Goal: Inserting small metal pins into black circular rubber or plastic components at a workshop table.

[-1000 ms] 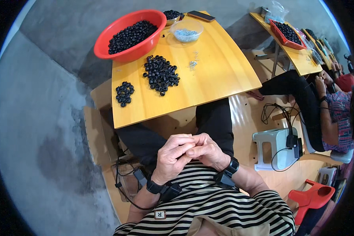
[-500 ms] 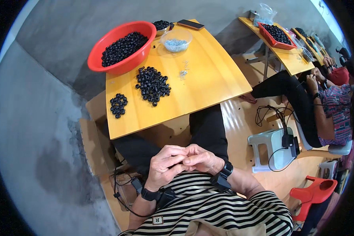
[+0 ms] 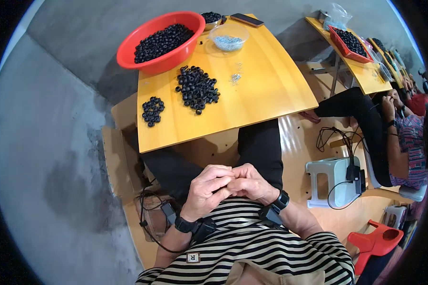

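Observation:
Above my lap, close to my striped shirt, my left hand (image 3: 208, 190) and my right hand (image 3: 250, 182) meet with fingers bent and fingertips pinched together. Whatever they hold is hidden by the fingers. Beyond them stands the yellow wooden table (image 3: 271, 90). On it lie a larger pile of black ring-shaped pieces (image 3: 197, 90) and a smaller cluster of the same pieces (image 3: 152, 111) to its left. A little scatter of tiny silvery parts (image 3: 236, 78) sits to the right of the larger pile.
A red basin (image 3: 123, 52) full of black pieces stands at the table's far left. Beside it are a clear bowl (image 3: 229, 43) of small silvery-blue parts, a metal bowl (image 3: 211, 20) and a phone (image 3: 247, 19). At right are a white stool (image 3: 333, 183), cables, a red stool (image 3: 378, 240) and a seated person (image 3: 406, 147).
The whole view has shifted, so the table appears higher and farther right. My hands stay pinched together, with only slight finger movement.

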A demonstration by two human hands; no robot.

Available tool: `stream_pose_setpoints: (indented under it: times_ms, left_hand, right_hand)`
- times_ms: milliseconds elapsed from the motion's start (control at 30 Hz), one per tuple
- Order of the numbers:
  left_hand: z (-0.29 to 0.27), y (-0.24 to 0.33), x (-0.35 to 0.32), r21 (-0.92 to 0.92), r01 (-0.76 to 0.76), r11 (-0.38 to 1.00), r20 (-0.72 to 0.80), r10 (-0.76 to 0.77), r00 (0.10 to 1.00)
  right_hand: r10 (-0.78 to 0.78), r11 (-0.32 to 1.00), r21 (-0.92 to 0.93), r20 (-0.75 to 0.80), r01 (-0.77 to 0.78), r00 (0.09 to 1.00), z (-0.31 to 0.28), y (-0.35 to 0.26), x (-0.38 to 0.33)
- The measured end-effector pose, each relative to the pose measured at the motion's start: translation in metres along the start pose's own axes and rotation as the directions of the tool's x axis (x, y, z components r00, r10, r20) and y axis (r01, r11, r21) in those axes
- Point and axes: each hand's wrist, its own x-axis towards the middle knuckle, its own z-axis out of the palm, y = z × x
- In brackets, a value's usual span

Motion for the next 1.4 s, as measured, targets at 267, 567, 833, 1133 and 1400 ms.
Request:
stream_pose_setpoints:
  times_ms: [267,567,833,1133,1400]
  left_hand:
    - [0.008,-0.003,0.000,0.042,-0.014,0.999,-0.083,0.018,0.996]
    - [0.010,-0.004,0.001,0.041,-0.041,0.998,-0.121,0.045,0.992]
    - [0.008,-0.005,-0.001,0.013,-0.014,1.000,-0.101,0.015,0.995]
    - [0.002,-0.001,0.001,0.015,0.026,1.000,-0.106,-0.024,0.994]
    - [0.000,0.000,-0.002,0.073,0.024,0.997,-0.120,-0.015,0.993]
  right_hand:
    - [-0.106,0.994,0.037,-0.032,0.107,0.994,-0.002,0.005,0.001]
    - [-0.114,0.991,0.069,-0.078,0.119,0.990,0.007,0.000,0.001]
    - [-0.097,0.990,0.101,-0.056,0.102,0.994,0.003,0.004,0.001]
    - [-0.040,0.994,0.107,0.024,0.037,0.999,-0.002,-0.002,0.003]
    - [-0.133,0.984,0.106,-0.071,0.141,0.988,-0.001,-0.012,0.000]
